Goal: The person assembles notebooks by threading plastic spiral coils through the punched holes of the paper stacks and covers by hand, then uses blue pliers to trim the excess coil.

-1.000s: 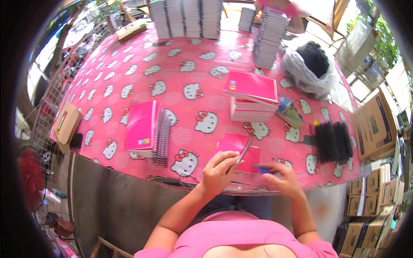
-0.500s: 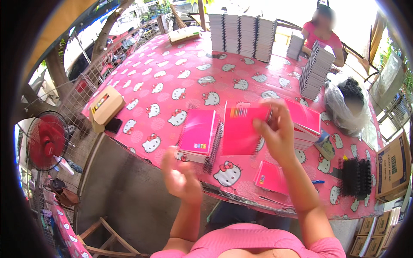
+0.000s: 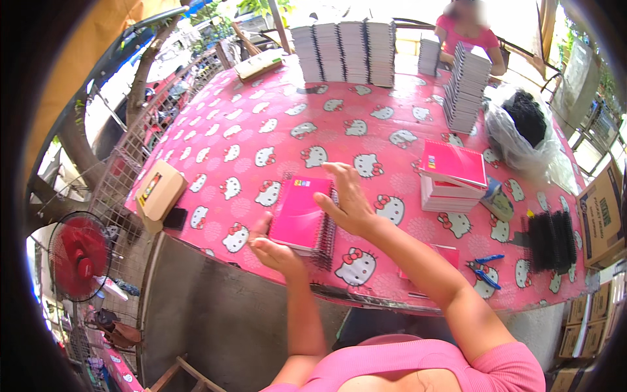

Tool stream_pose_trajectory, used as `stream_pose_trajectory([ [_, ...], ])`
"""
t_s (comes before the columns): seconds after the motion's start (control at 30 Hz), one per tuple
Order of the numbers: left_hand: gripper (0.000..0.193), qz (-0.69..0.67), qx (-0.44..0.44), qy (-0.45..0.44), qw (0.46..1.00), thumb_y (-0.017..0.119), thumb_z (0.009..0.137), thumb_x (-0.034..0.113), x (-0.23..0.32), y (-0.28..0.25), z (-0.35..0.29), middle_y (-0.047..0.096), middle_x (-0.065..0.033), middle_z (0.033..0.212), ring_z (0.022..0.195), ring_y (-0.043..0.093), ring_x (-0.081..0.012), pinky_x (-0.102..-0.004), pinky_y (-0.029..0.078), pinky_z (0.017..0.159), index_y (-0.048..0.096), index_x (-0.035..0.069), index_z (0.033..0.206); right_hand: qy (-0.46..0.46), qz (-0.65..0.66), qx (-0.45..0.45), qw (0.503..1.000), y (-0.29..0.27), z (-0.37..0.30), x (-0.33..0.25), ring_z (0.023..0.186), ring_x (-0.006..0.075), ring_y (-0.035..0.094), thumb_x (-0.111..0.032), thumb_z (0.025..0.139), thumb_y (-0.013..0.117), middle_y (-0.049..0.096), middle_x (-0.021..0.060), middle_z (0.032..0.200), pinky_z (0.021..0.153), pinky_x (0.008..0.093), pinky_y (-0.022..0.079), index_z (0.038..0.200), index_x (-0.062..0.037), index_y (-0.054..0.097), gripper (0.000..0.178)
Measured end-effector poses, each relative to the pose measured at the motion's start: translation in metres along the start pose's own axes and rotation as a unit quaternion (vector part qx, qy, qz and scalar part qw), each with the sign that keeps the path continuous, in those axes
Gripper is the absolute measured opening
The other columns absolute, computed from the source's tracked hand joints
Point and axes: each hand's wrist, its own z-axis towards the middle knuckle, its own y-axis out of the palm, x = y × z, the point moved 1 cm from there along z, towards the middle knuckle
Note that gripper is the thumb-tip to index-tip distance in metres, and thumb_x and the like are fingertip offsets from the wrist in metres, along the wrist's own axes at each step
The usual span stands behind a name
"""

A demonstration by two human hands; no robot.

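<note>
A small stack of pink spiral notebooks [image 3: 297, 212] lies in front of me, black coils showing along its right side. My left hand [image 3: 277, 256] is at the stack's near left corner, fingers apart and cupped beside it. On the right side, my right hand [image 3: 349, 201] has its fingers spread, with the thumb at the top notebook's right edge. Neither hand grips anything. Right of my hands stands another pile of pink-covered notebooks [image 3: 450, 194], its top one tilted. Part of a pink cover [image 3: 445, 256] shows beyond my right forearm, which hides the rest.
Blue-handled pliers [image 3: 486, 273] and a bundle of black coils [image 3: 552, 242] lie at right. Farther off are a clear bag of black material [image 3: 522, 130] and tall notebook stacks [image 3: 344, 55]. A person in pink [image 3: 465, 36] sits across. A red fan [image 3: 81, 256] stands left.
My right hand has moved left and released the pink notebook, which now tops the stack. My left hand has come in against the stack. The pliers are more exposed as the view shifted.
</note>
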Motion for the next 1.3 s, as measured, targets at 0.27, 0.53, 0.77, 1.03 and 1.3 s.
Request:
stream_pose_trajectory([
  [0.27,0.037,-0.18,-0.001,0.152,0.972,0.037,0.1,0.024,0.118,-0.032,-0.006,0.05,-0.0279,0.127,0.118,0.053,-0.0375,-0.0483,0.04,0.103,0.035,-0.004,0.125,0.244,-0.207,-0.272,0.908,-0.218,-0.15,0.011,0.111,0.0375,0.051,-0.024,0.072,0.078,0.054,0.0195,0.115,0.094,0.045,0.04,0.122,-0.0027,0.051,0.061],
  [0.53,0.031,0.04,-0.488,0.248,0.836,0.062,0.086,0.012,0.161,0.054,-0.127,0.057,-0.0165,0.121,0.11,0.057,-0.0303,-0.0468,0.03,0.107,0.057,0.002,0.115,0.364,-0.166,-0.192,0.896,-0.226,-0.151,-0.008,0.093,0.039,0.058,-0.015,0.066,0.079,0.059,0.0202,0.1,0.079,0.0468,0.045,0.103,-0.0028,0.051,0.048],
  [0.77,0.016,0.052,-0.613,0.297,0.73,0.061,0.076,0.003,0.115,0.068,-0.159,0.063,-0.0017,0.079,0.081,0.06,-0.0203,-0.0458,0.03,0.103,0.063,0.011,0.09,0.243,-0.236,-0.014,0.941,-0.281,-0.168,0.008,0.089,0.037,0.061,-0.012,0.07,0.075,0.063,0.0182,0.094,0.074,0.044,0.048,0.104,-0.0032,0.056,0.041],
  [1.03,0.013,0.038,-0.668,0.28,0.689,0.065,0.082,0.014,0.124,0.085,-0.156,0.066,-0.0034,0.083,0.085,0.06,-0.0223,-0.0461,0.031,0.1,0.065,0.012,0.095,0.464,-0.527,-0.094,0.706,-0.394,-0.204,0.094,0.086,0.0366,0.063,-0.02,0.078,0.07,0.063,0.0207,0.09,0.075,0.0458,0.05,0.089,0.0,0.063,0.023],
  [1.3,0.019,0.002,-0.616,0.287,0.734,0.071,0.079,0.029,0.113,0.079,-0.165,0.068,-0.0001,0.084,0.077,0.06,-0.0181,-0.0417,0.033,0.095,0.071,0.015,0.092,0.182,-0.216,-0.016,0.959,-0.294,-0.177,-0.021,0.075,0.0258,0.061,0.0,0.075,0.069,0.062,0.0137,0.089,0.065,0.0334,0.05,0.097,-0.002,0.068,0.022],
])
